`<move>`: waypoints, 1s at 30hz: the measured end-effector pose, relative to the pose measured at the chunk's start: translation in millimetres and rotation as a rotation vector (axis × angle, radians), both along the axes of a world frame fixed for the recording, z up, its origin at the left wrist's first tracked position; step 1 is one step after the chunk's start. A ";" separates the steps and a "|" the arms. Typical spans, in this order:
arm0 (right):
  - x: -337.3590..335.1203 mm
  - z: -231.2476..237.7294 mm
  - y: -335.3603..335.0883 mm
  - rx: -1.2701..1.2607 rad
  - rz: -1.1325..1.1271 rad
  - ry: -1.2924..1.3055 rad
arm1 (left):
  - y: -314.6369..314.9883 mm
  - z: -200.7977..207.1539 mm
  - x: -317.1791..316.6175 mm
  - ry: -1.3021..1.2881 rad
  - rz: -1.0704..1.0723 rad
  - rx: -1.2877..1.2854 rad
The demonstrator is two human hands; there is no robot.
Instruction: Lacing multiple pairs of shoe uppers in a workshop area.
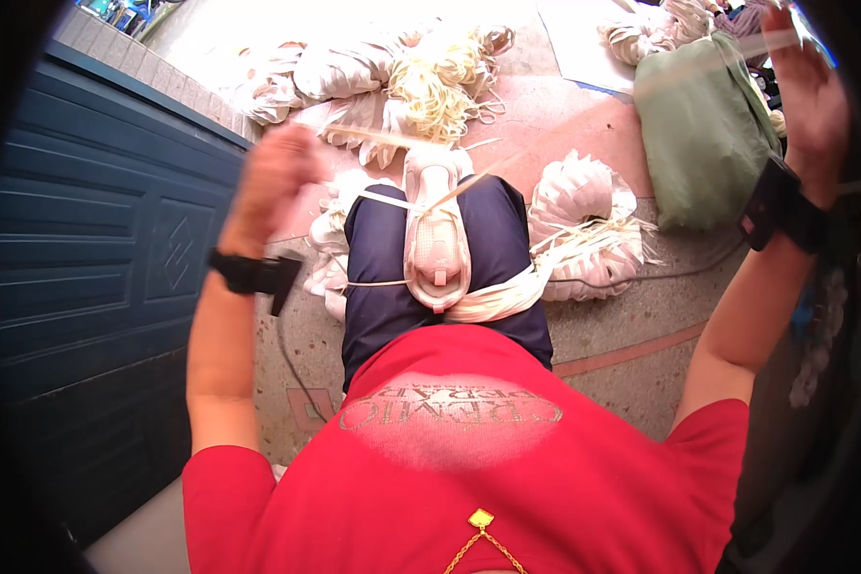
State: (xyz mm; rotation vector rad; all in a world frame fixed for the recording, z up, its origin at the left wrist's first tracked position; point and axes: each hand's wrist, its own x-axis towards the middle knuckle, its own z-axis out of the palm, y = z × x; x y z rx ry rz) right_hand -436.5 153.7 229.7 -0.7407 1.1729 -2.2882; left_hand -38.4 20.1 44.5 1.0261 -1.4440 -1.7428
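A pale pink shoe [437,244] rests on my thighs, its heel toward my body; whether it has a sole I cannot tell. A flat, pale shoelace [469,194] runs through its upper part and stretches, blurred, up to my right hand [811,100]. That hand is raised far out at the upper right, with the lace at its fingers. Beside my left knee, my left hand [279,172] is closed in a motion-smeared fist, and a pale strand reaches it from the shoe's front. A hank of loose laces [502,297] lies across my right thigh, next to the heel.
Bundles of pale stacked pieces [584,215] lie right of my legs; others [344,72] and a yellowish heap of laces [440,81] sit ahead. A green sack [703,134] stands at the right, a blue panelled door [105,230] at the left. Cables hang from both wrist bands.
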 end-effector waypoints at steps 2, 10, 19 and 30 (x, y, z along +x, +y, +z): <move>-139.6 -53.4 41.8 -0.096 0.463 -0.433 | -37.0 10.4 56.8 0.265 0.229 0.160; 34.3 -252.6 37.6 0.897 0.412 0.341 | -69.2 1.5 133.1 0.153 0.604 0.009; 160.6 -339.4 25.7 0.928 0.542 0.981 | 32.8 -88.9 -4.1 -0.382 -0.214 0.133; 184.6 -325.3 12.1 0.843 0.455 1.546 | 67.5 -119.9 -18.0 -0.544 -0.283 -0.133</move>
